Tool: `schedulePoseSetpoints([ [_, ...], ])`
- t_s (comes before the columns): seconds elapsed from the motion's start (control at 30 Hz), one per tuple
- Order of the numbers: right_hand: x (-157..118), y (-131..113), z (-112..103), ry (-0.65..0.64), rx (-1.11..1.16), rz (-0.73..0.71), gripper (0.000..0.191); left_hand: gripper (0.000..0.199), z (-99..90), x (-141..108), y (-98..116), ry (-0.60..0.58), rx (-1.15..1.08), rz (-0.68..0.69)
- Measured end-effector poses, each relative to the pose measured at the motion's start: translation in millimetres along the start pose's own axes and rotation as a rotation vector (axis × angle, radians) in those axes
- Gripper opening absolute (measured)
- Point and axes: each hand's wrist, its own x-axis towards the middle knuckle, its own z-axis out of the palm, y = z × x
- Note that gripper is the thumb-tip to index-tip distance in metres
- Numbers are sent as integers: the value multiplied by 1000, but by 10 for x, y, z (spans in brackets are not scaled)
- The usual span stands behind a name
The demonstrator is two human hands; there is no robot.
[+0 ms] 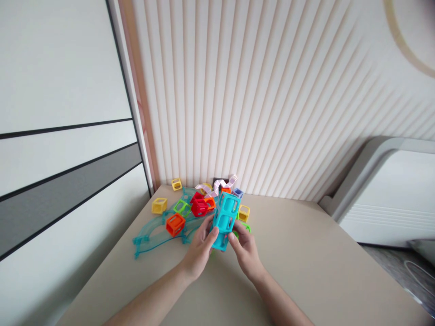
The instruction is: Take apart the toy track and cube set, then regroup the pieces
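"Holding anything joined, are we?"

"Apparently: our left hand (200,251) and right hand (247,253) curl snugly around the lower end of a three-cube turquoise column (224,222), over the table (299,258)."

"And unjoined?"

"Leftward, an orange cube frame (175,225) and yellow cube frame (159,206), near translucent blue track (149,228)."

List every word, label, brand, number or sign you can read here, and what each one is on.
None: no readable text shows anywhere in this view.
Blue block stack, held by the left hand and right hand: no lettering visible.
Black item by the wall: too small and covered to tell whether it bears any.
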Motion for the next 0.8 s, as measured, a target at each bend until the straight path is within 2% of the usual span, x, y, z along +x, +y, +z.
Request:
schedulePoseSetpoints([
  [0.13, -12, 2, -15, 24, 11, 21, 38, 43, 7, 16, 43, 25, 150, 89],
  [0.3, -11, 29, -24, 73, 48, 53, 43, 50, -15, 53, 106, 99, 198, 85],
  [0.57, -5, 79, 6, 86, 126, 37, 45, 51, -80, 85, 80, 86, 213, 98],
  [0.8, -4, 79, 3, 87, 74, 21, 42, 51, -104, 71, 70, 54, 261, 116],
])
